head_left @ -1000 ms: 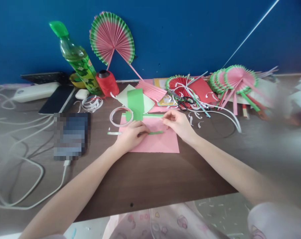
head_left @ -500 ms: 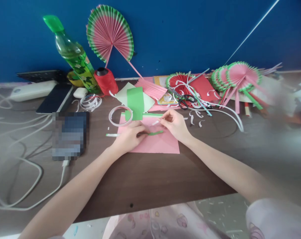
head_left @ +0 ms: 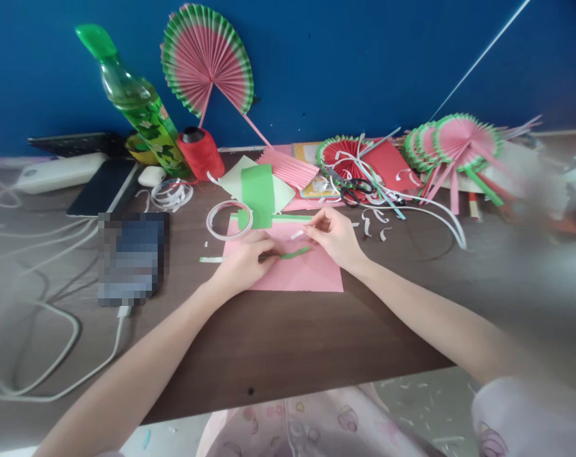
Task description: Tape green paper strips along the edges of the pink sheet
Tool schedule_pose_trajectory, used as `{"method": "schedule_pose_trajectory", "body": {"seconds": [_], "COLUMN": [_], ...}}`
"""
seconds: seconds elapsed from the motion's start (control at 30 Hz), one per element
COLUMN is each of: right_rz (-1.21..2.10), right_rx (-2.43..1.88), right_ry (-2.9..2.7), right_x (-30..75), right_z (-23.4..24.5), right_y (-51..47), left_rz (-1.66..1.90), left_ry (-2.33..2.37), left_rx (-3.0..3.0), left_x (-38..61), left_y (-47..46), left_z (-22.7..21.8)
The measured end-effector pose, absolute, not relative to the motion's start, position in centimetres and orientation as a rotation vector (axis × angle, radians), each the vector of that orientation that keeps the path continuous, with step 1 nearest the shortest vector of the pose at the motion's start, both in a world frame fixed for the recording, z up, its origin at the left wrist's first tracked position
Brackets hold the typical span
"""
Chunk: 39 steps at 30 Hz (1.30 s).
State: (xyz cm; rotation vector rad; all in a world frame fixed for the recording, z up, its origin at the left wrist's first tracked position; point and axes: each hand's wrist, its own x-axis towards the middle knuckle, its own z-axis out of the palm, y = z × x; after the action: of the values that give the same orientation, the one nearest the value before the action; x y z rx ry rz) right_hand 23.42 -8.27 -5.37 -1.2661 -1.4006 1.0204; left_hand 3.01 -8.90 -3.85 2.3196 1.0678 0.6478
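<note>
A pink paper sheet [head_left: 311, 273] with a green band along its far edge lies flat on the table. My left hand [head_left: 247, 260] rests over its left part, closed on a narrow green paper strip [head_left: 296, 253]. The strip's pale left end sticks out past the sheet; its green end points right. My right hand [head_left: 333, 235], above the sheet's far right, pinches a short white strip [head_left: 298, 234] between thumb and fingertips. Beyond my left hand lie a roll of tape [head_left: 229, 220] and a green paper piece [head_left: 258, 193], which overlaps the sheet's far edge.
A blurred-out phone [head_left: 135, 257] with a cable lies at left. Behind stand a green bottle [head_left: 135, 101], a red thread spool [head_left: 200, 154] and a pleated paper fan [head_left: 209, 60]. Scissors [head_left: 357, 190], white scraps and several finished fans [head_left: 459, 143] sit at back right.
The green strip's right end is tilted slightly higher. Both hands keep nearly the same place and grip; the whole view has shifted a little.
</note>
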Motion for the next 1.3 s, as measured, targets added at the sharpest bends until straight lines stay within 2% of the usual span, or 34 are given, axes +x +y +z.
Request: {"method": "schedule_pose_trajectory", "body": {"seconds": [0.2, 0.53, 1.3], "right_rz": [0.876, 1.047, 0.891], "right_rx": [-1.265, -1.195, -1.283], "right_ry": [-1.460, -1.481, -1.588], "right_x": [23.3, 21.9, 21.2], "right_z": [-4.9, -4.0, -4.5], "right_y": [-8.8, -10.6, -11.2], "left_rz": [0.702, 0.674, 0.693], "left_ry": [1.100, 1.126, 1.093], "left_rx": [2.337, 2.281, 2.270], "left_x": [3.2, 3.2, 3.2], "left_y": [-8.8, -8.9, -8.7], "left_z": [-4.3, -4.3, -4.2]}}
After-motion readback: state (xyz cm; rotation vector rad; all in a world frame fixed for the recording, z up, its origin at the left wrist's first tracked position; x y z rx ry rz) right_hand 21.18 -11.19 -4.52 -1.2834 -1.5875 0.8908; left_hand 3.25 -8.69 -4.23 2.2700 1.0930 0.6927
